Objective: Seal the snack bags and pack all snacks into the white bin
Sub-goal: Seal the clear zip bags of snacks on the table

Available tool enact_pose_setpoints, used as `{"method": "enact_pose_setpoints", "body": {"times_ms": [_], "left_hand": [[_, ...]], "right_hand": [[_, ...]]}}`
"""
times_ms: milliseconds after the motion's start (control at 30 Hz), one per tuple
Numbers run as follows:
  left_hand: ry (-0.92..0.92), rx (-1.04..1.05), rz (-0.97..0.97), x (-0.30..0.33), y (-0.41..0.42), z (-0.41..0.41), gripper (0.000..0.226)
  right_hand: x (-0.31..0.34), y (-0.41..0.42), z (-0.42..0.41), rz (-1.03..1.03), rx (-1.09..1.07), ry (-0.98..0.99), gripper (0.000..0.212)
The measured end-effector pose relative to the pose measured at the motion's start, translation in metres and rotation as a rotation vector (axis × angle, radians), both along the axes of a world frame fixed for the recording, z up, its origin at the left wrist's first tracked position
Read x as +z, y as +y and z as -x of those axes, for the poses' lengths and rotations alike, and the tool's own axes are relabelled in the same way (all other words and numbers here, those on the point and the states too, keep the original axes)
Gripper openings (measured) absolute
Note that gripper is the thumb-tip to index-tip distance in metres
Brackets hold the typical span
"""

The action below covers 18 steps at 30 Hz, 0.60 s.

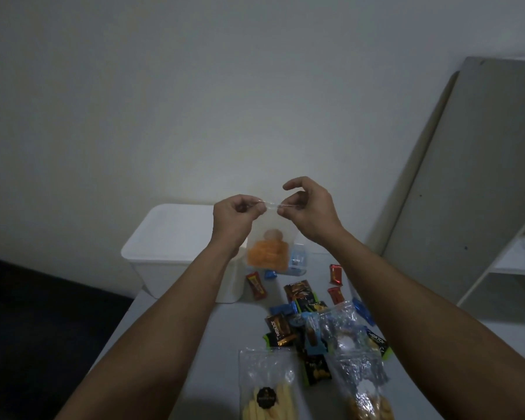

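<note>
Head view: my left hand (235, 215) and right hand (308, 212) pinch snack bag (269, 247) upright, seal edge level, above white bin (164, 237).

Layout: your left hand (234, 215) and right hand (308, 207) are holding a snack bag (269, 244) up by its top edge, in front of the bin (164, 253) sitting at the counter's (194, 344) far left. Wrapped snacks (300, 316) are lying right of the bin; two more bags (267, 386) are lying nearest you.
</note>
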State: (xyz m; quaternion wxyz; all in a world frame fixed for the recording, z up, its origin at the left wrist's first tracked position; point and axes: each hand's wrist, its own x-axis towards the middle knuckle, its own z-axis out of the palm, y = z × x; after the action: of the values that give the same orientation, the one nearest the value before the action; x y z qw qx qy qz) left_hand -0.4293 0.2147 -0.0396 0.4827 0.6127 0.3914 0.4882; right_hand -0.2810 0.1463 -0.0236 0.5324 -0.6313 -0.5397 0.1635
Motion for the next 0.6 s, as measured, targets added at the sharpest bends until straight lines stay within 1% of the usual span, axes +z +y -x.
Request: {"method": "enact_pose_setpoints", "body": {"times_ms": [133, 367, 500, 600], "left_hand": [[0.004, -0.088, 0.021, 0.0043, -0.0004, 0.0024, 0.009], [0.059, -0.014, -0.012, 0.0053, 0.0037, 0.0003, 0.013], [0.032, -0.048, -0.009, 0.0065, 0.0019, 0.002, 0.006], [-0.033, -0.06, 0.023, 0.007, 0.0003, 0.0034, 0.007]], "right_hand": [[0.0039, 0.0, -0.0011, -0.002, 0.003, 0.009, 0.038], [0.0064, 0.0009, 0.0045, -0.015, 0.033, -0.02, 0.046], [0.008, 0.0004, 0.0015, -0.012, 0.01, -0.002, 0.038], [0.0088, 0.0018, -0.0013, -0.005, -0.005, 0.0, 0.031]]}}
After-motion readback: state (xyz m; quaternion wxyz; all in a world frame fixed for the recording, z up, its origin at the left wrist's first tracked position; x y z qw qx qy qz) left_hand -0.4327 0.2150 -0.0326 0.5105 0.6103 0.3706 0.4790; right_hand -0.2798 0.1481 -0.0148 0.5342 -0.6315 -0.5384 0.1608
